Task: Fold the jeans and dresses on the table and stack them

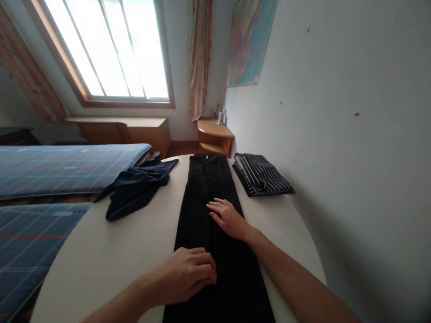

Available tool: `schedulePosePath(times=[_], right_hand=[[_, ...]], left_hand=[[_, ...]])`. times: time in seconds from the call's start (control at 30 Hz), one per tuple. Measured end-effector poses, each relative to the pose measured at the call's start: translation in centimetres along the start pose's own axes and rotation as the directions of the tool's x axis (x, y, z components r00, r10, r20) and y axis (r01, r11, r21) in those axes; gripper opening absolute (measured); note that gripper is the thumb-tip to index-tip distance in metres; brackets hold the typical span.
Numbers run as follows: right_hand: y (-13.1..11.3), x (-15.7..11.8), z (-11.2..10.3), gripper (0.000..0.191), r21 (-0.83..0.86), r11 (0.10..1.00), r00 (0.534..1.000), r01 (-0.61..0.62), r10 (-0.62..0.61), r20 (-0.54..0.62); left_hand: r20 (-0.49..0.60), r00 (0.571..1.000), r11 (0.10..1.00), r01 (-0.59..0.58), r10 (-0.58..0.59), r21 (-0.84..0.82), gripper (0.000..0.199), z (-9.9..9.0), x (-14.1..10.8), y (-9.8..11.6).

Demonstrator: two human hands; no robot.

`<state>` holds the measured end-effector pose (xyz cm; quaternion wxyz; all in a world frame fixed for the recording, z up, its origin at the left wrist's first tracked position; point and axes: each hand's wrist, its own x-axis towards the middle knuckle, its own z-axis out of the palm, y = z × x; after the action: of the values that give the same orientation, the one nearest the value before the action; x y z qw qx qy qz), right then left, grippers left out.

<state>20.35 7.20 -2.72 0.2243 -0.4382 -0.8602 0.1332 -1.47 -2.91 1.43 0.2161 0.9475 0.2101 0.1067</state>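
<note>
Black trousers [202, 215] lie lengthwise on a pale round table [141, 242], with the waistband and a small light label at the far end. My right hand [229, 217] rests flat on their upper part, fingers stretched out to the left. Nearer to me, my left hand [188, 273] is over the left side of the trousers, its fingers curled in. The fingertips point down and are partly hidden, so any cloth between them does not show.
Folded black-and-white striped cloth [264, 175] sits at the table's far right, near the white wall [353, 179]. A crumpled dark navy garment [141, 186] lies at the far left, beside blue plaid mattresses [67, 170]. Beyond stands a wooden corner shelf [215, 129].
</note>
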Motion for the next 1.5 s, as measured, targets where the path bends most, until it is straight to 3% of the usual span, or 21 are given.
schedulePosePath(times=[0.1, 0.37, 0.5, 0.57, 0.63, 0.87, 1.07, 1.2, 1.33, 1.5], right_hand=[[0.1, 0.1, 0.0, 0.038, 0.014, 1.0, 0.999, -0.01, 0.011, -0.052], [0.4, -0.2, 0.3, 0.039, -0.02, 1.0, 0.999, -0.01, 0.009, -0.04], [0.9, 0.9, 0.3, 0.042, -0.019, 0.998, 0.993, -0.066, 0.064, -0.094], [1.3, 2.3, 0.1, 0.041, -0.037, 0.991, 0.985, -0.125, 0.12, -0.122], [1.8, 4.1, -0.1, 0.041, -0.072, 0.98, 0.976, -0.186, 0.175, -0.133], [3.5, 11.5, 0.0, 0.033, -0.126, 0.94, 0.944, -0.317, 0.299, -0.139], [3.7, 14.7, 0.8, 0.024, -0.125, 0.938, 0.944, -0.323, 0.31, -0.11], [3.9, 14.6, 0.9, 0.024, -0.132, 0.959, 0.965, -0.252, 0.239, -0.107], [4.2, 12.7, 0.4, 0.03, -0.136, 0.973, 0.977, -0.188, 0.171, -0.127], [4.2, 8.4, -0.6, 0.035, -0.153, 0.978, 0.984, -0.142, 0.123, -0.126]], left_hand=[[-0.005, 1.0, 0.999, -0.005, 0.005, 0.033, 0.01, 0.3, 0.1, -0.2], [0.024, 0.999, 0.996, 0.019, -0.021, 0.091, 0.014, 0.9, 0.3, -0.2], [-0.002, 0.996, 0.991, 0.084, -0.084, 0.104, 0.06, 1.1, 0.3, -0.3], [0.018, 0.99, 0.986, 0.138, -0.141, 0.096, 0.083, 1.3, 0.3, -0.5], [0.043, 0.984, 0.982, 0.168, -0.173, 0.084, 0.092, 1.6, 0.3, -0.7], [0.074, 0.984, 0.987, 0.156, -0.159, 0.05, 0.101, 1.6, 0.3, -0.9], [0.082, 0.982, 0.985, 0.168, -0.17, 0.034, 0.1, 1.5, 0.4, -1.0], [0.073, 0.977, 0.98, 0.197, -0.199, 0.037, 0.105, 1.9, 0.4, -1.0], [0.064, 0.974, 0.976, 0.214, -0.217, 0.051, 0.107, 2.0, 0.5, -0.9], [0.039, 0.992, 0.989, 0.113, -0.117, 0.09, 0.074, 1.5, 0.7, -0.5]])
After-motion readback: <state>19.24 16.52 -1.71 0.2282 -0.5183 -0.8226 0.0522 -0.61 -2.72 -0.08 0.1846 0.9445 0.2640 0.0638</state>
